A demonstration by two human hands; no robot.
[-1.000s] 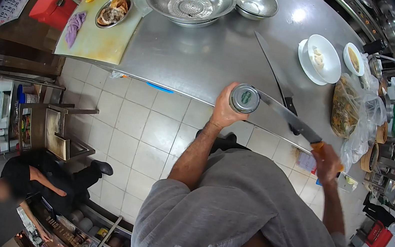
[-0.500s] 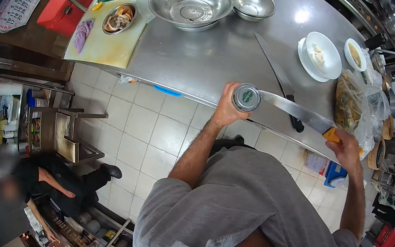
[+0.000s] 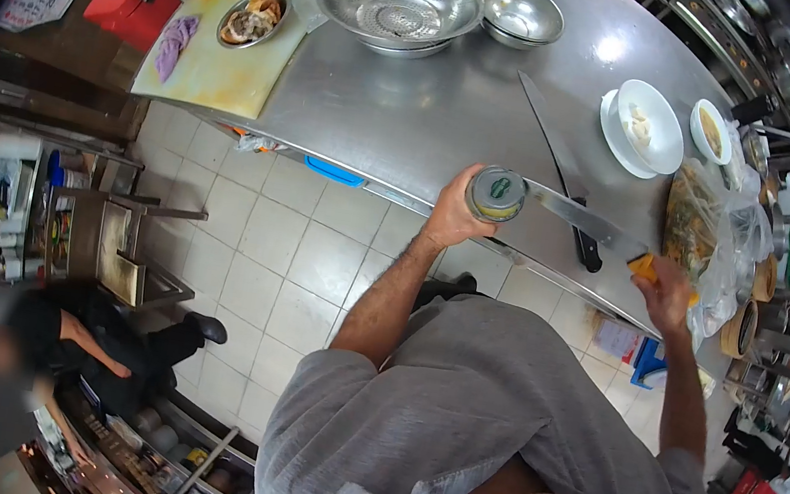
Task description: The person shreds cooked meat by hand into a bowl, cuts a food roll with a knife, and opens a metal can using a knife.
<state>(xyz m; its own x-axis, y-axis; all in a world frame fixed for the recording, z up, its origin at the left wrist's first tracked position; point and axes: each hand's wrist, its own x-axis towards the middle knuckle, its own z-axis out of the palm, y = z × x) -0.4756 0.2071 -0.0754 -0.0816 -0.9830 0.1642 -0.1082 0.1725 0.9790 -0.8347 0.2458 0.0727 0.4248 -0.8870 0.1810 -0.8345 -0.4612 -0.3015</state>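
Note:
My left hand [image 3: 454,210] is wrapped round a jar [image 3: 497,193] with a metal lid that bears a green mark, held up at the table's front edge. In my right hand [image 3: 668,294] is the yellow handle of a knife with a broad blade [image 3: 595,227]. The blade points left, and its tip end is at the right side of the jar's lid; whether it touches cannot be made out. A second knife [image 3: 559,154], black-handled, lies on the steel table [image 3: 384,109] just beyond the blade.
A perforated steel basin [image 3: 398,7] and a steel bowl [image 3: 521,12] stand at the back. On the left, a cutting board [image 3: 265,92] bears a bowl of food [image 3: 252,20] and a purple cloth [image 3: 176,46]. White bowls [image 3: 668,134] and a plastic bag [image 3: 692,218] are rightward. Another person [image 3: 88,345] is lower left.
The jar has tilted, so more of its yellowish side shows beneath the lid. My right hand and the knife have shifted slightly left. The whole view has turned a little.

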